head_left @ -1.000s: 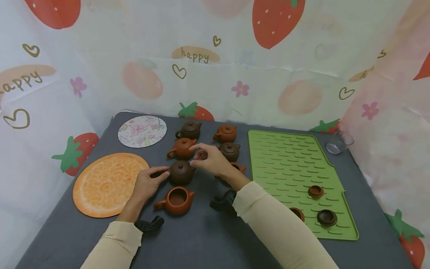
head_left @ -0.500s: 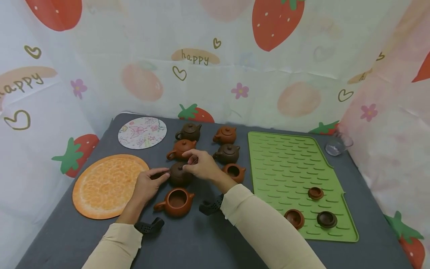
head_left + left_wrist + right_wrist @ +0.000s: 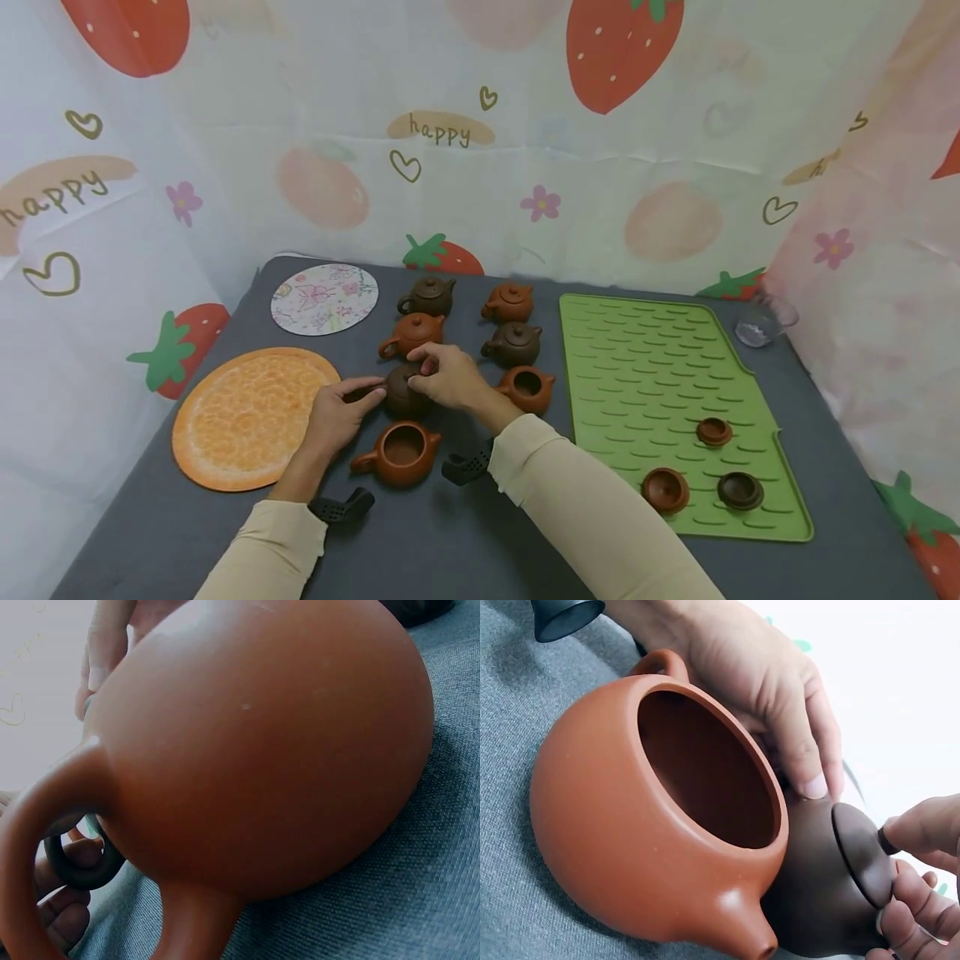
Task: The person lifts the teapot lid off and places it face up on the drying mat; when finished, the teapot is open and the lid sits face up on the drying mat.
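A dark brown teapot (image 3: 401, 402) stands on the table between both hands. My left hand (image 3: 337, 417) grips it by the handle, with the thumb near its body in the right wrist view. My right hand (image 3: 454, 377) pinches the knob of its lid (image 3: 861, 846), which sits over the mouth. Just in front stands a lidless reddish-brown teapot (image 3: 411, 475), its dark opening facing up. Its round body fills most of the left wrist view and hides much of the dark pot there.
Behind are another lidless teapot (image 3: 536, 402) and several lidded ones. A green mat (image 3: 645, 375) at right carries three upturned lids, among them a dark lid (image 3: 740, 492). An orange round mat (image 3: 251, 421) and a patterned round mat (image 3: 324, 300) lie left. A clear glass vessel (image 3: 757, 329) stands far right.
My right hand has moved left and slightly down, from beside the dark teapot onto its lid knob. The left hand has kept its grip on the handle.
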A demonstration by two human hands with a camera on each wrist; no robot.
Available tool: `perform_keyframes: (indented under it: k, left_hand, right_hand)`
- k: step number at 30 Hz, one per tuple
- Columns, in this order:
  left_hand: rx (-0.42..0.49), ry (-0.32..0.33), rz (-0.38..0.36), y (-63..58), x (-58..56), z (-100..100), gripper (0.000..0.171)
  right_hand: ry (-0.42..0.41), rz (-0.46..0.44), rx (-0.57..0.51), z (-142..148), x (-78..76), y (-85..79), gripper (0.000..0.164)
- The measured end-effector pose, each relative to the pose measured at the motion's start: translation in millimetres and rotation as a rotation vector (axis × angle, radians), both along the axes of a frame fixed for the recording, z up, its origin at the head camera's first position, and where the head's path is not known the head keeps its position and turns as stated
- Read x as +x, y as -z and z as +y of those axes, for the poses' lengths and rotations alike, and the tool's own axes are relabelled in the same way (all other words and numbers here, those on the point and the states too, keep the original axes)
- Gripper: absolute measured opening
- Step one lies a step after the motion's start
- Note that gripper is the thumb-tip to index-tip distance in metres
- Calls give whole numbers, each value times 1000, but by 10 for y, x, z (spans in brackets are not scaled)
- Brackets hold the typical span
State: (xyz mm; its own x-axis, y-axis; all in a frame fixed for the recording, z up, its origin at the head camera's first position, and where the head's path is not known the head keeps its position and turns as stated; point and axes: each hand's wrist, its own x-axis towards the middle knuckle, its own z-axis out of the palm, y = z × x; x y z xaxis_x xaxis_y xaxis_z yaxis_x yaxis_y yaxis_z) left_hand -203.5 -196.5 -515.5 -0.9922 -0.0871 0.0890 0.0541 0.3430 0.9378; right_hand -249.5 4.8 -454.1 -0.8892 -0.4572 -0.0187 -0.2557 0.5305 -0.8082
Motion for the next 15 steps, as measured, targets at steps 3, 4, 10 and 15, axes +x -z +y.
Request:
perform_keyframes:
  k: [3,4,10,15]
  left_hand:
    - [-4,4,-9,0,-1,1,26]
    - [-4,3,-7,-2,1,2,25]
    - [-12,-8,8,4,5,4,26]
    - [7,-10,33,7,8,0,25]
  right_hand:
    - [2,8,27,-15,7,9,29]
    - [0,11,34,-18,8,12,28]
    - [-20,35,72,-30,23,8,23]
    - [-32,96,111,-33,41,4,21]
